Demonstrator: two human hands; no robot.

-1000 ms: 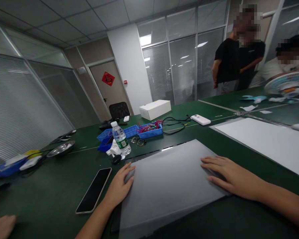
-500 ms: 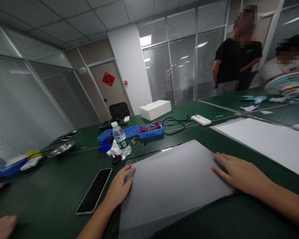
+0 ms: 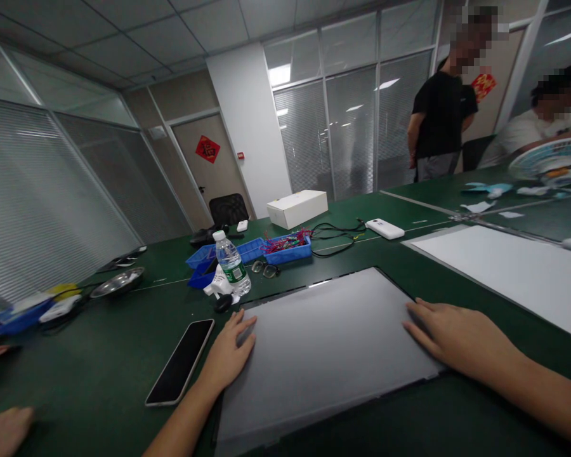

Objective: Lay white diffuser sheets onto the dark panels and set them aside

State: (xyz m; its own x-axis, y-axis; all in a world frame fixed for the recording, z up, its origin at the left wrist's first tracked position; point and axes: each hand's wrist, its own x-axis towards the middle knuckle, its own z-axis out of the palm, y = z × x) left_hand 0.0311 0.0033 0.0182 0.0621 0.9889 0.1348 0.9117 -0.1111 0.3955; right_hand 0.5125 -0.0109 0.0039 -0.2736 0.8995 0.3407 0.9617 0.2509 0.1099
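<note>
A large grey translucent sheet (image 3: 323, 346) lies flat on a dark panel on the green table (image 3: 99, 374) in front of me. My left hand (image 3: 229, 355) rests open on the sheet's left edge, fingers stretched out. My right hand (image 3: 457, 339) lies open and flat on the sheet's right edge. A black smartphone (image 3: 181, 362) lies face up just left of my left hand.
A water bottle (image 3: 231, 263), glasses (image 3: 265, 270) and blue trays (image 3: 285, 249) stand behind the sheet. A white box (image 3: 297, 209), a black cable and a white device (image 3: 384, 228) lie farther back. A white panel (image 3: 509, 270) lies right. Two people stand at the back right; another person's hand (image 3: 2, 431) shows at the bottom left.
The sheet has settled squarely onto the dark panel, shifting slightly left. My right hand slid a little to the right along its edge. One person at the back right has stepped aside.
</note>
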